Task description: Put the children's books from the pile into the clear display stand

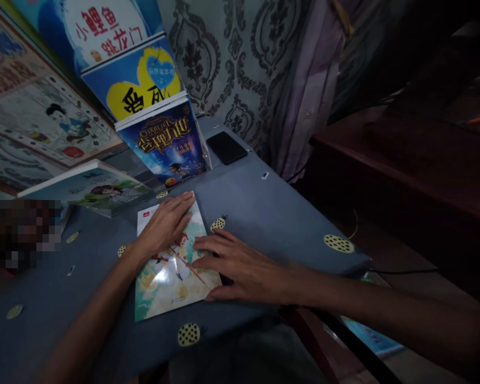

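Observation:
A thin picture book (164, 288) with a pale green and cream cover lies closed on the blue-grey tablecloth (256, 218). My left hand (166, 224) rests flat on its upper part, fingers stretched toward the top right corner. At the book's right edge is my right hand (240, 266), its fingers spread and reaching over the edge, with the thumb low near the bottom right corner. Neither hand grips anything. Part of the cover picture is hidden under my left hand.
Upright books (168, 141) stand behind, beside a black phone (227, 148). Another book (104, 192) leans at the left. A patterned curtain (232, 64) hangs behind, and dark red furniture (384, 165) is at the right.

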### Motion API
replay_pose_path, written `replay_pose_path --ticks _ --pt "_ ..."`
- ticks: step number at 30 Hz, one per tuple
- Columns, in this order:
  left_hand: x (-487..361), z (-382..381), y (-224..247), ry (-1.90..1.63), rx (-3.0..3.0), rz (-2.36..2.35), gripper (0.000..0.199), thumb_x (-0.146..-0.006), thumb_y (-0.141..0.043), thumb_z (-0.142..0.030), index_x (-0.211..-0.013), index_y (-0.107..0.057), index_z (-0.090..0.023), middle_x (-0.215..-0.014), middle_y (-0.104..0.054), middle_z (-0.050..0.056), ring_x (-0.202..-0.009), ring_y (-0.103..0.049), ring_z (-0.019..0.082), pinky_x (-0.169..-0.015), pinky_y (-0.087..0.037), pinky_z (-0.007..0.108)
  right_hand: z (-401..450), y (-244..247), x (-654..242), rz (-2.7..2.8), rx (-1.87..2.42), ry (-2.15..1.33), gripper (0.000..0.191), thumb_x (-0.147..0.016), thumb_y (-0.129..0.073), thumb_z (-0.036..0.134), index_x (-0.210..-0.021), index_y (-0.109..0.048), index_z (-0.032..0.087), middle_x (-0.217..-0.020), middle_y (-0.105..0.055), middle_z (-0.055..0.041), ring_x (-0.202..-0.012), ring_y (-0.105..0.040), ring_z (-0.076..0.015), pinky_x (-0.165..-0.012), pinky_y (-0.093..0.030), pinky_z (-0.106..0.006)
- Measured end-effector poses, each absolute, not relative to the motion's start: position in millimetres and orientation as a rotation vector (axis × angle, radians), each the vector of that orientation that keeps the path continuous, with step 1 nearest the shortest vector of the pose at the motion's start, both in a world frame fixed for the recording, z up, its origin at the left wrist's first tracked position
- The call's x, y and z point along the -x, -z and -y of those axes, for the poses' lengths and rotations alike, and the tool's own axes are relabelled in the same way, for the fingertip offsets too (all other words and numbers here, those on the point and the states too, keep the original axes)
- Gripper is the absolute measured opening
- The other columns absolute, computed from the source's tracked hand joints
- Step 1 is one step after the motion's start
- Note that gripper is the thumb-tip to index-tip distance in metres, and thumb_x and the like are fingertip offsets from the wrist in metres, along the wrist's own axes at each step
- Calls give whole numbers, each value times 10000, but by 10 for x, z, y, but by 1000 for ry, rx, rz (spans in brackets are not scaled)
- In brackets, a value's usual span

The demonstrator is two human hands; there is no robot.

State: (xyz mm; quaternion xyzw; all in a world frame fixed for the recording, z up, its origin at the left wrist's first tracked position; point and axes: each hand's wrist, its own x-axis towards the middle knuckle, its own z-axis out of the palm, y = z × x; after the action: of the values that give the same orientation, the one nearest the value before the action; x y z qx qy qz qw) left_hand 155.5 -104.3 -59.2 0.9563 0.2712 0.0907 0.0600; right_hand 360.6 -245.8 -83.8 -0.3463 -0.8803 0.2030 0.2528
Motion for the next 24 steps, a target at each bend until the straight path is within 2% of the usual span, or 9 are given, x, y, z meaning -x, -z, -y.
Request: replay_pose_path --ticks 4,9,15,17,20,24 --pt "-1327 1053 613 -305 -2839 -920 465 -1034 -363 -325 -1430 -540 -159 -1512 -548 157 -1437 -478 266 -1197 -368 534 2252 804 -3639 2450 1017 -624 688 -930 -634 575 -1454 -524 144 -1590 -420 -211 -1532 -309 -291 -1263 -184 -569" --pt "-1002 1093 676 -369 -2776 -1109 461 -1036 -350 -370 -1405 -554 -183 -1509 -554 143 -1425 -490 270 -1206 -338 569 1740 802 -3618 2442 1149 -588 742 -971 -554 589 -1533 -426 121 -1633 -343 -221 -1547 -280 -304 -1258 -193 -574" --pt "-753 1162 799 -617 -2607 -1449 464 -1011 -373 -408 -1335 -585 -153 -1465 -572 184 -1359 -546 304 -1137 -437 535 1382 818 -3473 2409 1348 -549 784 -986 -544 539 -1544 -374 16 -1643 -281 -265 -1571 -189 -323 -1269 -182 -545" --pt "-725 1198 803 -647 -2553 -1541 467 -999 -380 -403 -1342 -570 -149 -1435 -588 188 -1320 -569 317 -1101 -465 531 1399 826 -3445 2401 1379 -530 807 -975 -546 567 -1545 -376 21 -1646 -265 -273 -1571 -183 -336 -1266 -186 -549" --pt "-714 1235 771 -665 -2491 -1575 477 -976 -396 -388 -1351 -551 -137 -1327 -645 181 -1225 -618 313 -1042 -504 509 1491 855 -3450 2401 1399 -512 920 -926 -531 695 -1556 -366 45 -1657 -207 -286 -1567 -177 -370 -1255 -187 -587" --pt "-690 1230 732 -804 -2275 -1513 476 -922 -479 -427 -1310 -566 -166 -1244 -677 144 -1156 -652 295 -1029 -512 496 1675 873 -3496 2470 1334 -534 1064 -835 -527 822 -1602 -299 121 -1679 -144 -265 -1568 -127 -407 -1238 -170 -643"
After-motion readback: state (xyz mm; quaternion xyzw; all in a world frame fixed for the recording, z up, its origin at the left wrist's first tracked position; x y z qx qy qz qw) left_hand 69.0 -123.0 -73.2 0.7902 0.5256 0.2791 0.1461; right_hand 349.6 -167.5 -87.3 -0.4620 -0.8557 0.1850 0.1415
